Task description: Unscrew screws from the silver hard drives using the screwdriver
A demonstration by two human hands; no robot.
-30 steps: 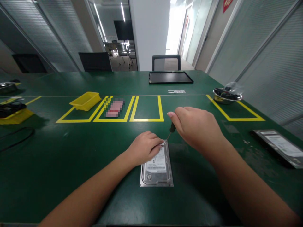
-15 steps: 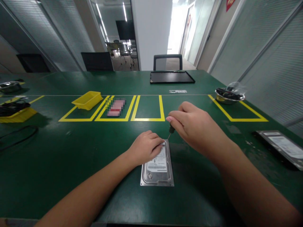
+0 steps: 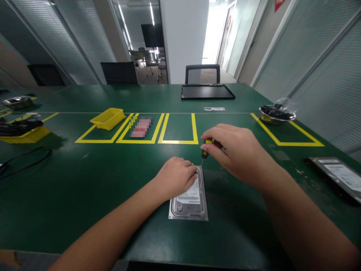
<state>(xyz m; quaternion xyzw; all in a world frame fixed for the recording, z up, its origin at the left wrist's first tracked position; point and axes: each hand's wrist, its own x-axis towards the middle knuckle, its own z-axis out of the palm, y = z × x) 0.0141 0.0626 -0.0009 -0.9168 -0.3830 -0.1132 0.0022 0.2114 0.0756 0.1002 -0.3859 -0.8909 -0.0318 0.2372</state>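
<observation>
A silver hard drive (image 3: 189,203) lies flat on the green table (image 3: 98,180) in front of me. My left hand (image 3: 175,176) rests on its far left part with the fingers curled down, pressing it. My right hand (image 3: 237,150) pinches a small screwdriver (image 3: 205,149) with a yellow and black handle. The screwdriver's thin tip points down at the drive's far right corner.
Yellow taped boxes mark the table beyond the drive, one holding a yellow tray (image 3: 107,118). A metal bowl (image 3: 276,114) stands at the right, another hard drive (image 3: 337,177) at the right edge, a black tray (image 3: 208,92) at the back, and cables (image 3: 25,158) at the left.
My right hand has shifted its grip, so the yellow part of the screwdriver handle now shows. My left hand stays on the drive. The view has drifted a little.
</observation>
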